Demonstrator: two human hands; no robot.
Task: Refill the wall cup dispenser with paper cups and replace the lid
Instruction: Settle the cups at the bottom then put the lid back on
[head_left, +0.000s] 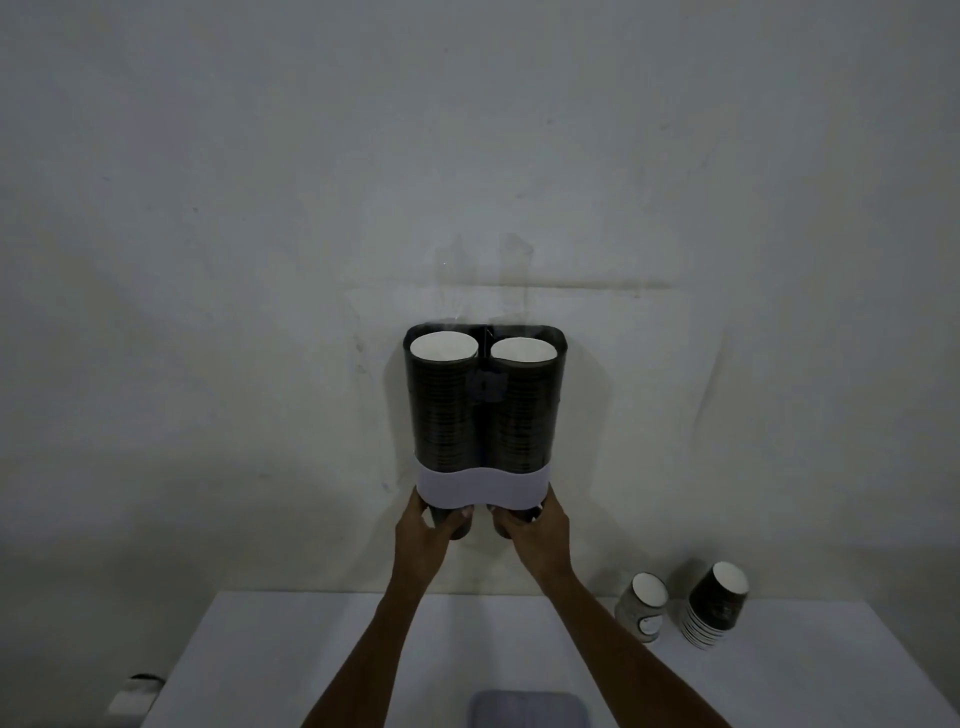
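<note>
A twin-tube cup dispenser (484, 415) hangs on the wall, its top uncovered. Both tubes hold stacks of dark paper cups; white insides show at the left tube's top (443, 347) and the right tube's top (523, 351). A pale band (483, 486) wraps the dispenser's lower end. My left hand (423, 530) grips the dark cup that sticks out below the left tube. My right hand (535, 527) grips the cup below the right tube. A pale grey lid (530, 709) lies flat on the white table (311, 660) near the front edge.
At the table's back right stand a single light patterned cup (644, 605) and a short stack of dark cups (714, 605), both near the wall. A small pale object (135, 696) sits beyond the table's left edge, low down.
</note>
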